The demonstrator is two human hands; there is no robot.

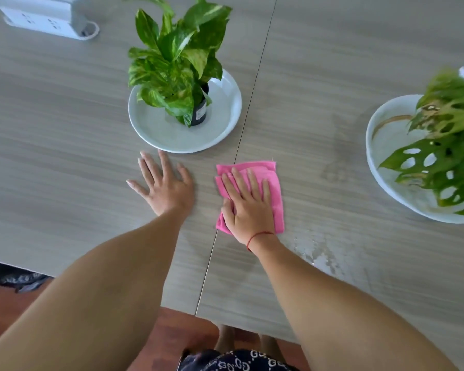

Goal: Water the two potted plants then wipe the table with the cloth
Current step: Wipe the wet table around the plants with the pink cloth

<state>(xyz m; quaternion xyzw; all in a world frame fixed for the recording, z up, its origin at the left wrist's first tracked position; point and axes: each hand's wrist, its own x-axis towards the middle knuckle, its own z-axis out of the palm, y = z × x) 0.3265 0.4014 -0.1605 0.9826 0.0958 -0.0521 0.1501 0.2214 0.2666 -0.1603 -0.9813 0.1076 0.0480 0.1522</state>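
Note:
A folded pink cloth (275, 183) lies on the grey wood-grain table (65, 129). My right hand (248, 204) presses flat on the cloth, fingers spread. My left hand (165, 183) rests flat on the bare table just left of it, holding nothing. A variegated pothos (177, 60) in a small black pot (200, 113) stands on a white saucer (225, 113) behind my left hand. A second plant with holed leaves (445, 162) sits in a white saucer (381, 145) at the right edge. Water patches (316, 253) glisten on the table right of my right wrist.
A white power strip (38, 22) under a grey bracket sits at the far left corner. A seam (241, 145) runs between two tabletop halves. A faint damp streak (335, 167) shows between the cloth and the right saucer. The near table edge drops to a reddish floor (177, 328).

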